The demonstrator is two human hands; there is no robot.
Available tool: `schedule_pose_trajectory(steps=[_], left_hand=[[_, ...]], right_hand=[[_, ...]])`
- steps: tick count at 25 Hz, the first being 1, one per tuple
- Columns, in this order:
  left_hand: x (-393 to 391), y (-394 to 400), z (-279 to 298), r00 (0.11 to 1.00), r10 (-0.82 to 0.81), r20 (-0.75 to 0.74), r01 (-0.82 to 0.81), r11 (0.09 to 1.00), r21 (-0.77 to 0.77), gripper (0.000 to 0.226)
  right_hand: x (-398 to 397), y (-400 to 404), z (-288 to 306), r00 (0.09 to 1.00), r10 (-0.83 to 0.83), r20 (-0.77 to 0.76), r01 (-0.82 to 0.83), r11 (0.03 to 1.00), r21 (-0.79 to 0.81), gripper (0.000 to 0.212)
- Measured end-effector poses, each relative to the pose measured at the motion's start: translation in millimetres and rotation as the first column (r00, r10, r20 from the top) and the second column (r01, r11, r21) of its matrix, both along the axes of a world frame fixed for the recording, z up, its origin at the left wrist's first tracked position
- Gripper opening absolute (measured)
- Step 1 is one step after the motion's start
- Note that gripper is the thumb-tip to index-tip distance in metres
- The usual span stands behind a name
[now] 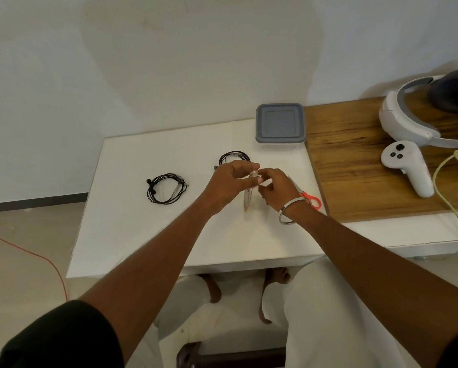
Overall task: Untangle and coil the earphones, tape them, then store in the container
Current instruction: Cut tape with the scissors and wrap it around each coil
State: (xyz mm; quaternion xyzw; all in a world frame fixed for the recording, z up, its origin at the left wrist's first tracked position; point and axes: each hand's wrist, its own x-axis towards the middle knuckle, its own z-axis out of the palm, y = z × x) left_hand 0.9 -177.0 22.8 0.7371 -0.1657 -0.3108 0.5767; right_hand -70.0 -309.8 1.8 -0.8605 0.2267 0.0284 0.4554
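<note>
Black earphones (166, 188) lie coiled left of both hands — left hand (229, 183), right hand (277, 189) — gripping the tape roll (249, 193).

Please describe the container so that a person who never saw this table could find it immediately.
Start from the white table and go to its far right corner, beside the wooden board. The container sits there, beyond both hands. It is the only square grey-lidded box; the other things on that table are black earphone coils, tape and scissors.

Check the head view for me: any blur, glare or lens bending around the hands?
Head view: even, soft lighting, no harsh glare on the white table; left hand and right hand slightly soft at the tape roll; wide-angle bending curves the edges, stretching the forearms.
</note>
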Motion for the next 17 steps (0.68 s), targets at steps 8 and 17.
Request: schedule_pose_trajectory(steps=[8, 17], left_hand=[[4, 10, -1, 0.994, -0.049, -0.098, 0.037, 0.992, -0.118, 0.042], [4, 11, 3, 0.998, 0.005, -0.062, -0.015, 0.988, -0.155, 0.042]], right_hand=[[2, 2, 0, 0.996, -0.058, -0.067, 0.061, 0.997, 0.038, 0.016], [-2, 4, -5, 0.977, 0.078, -0.198, -0.082, 0.997, -0.007, 0.016]])
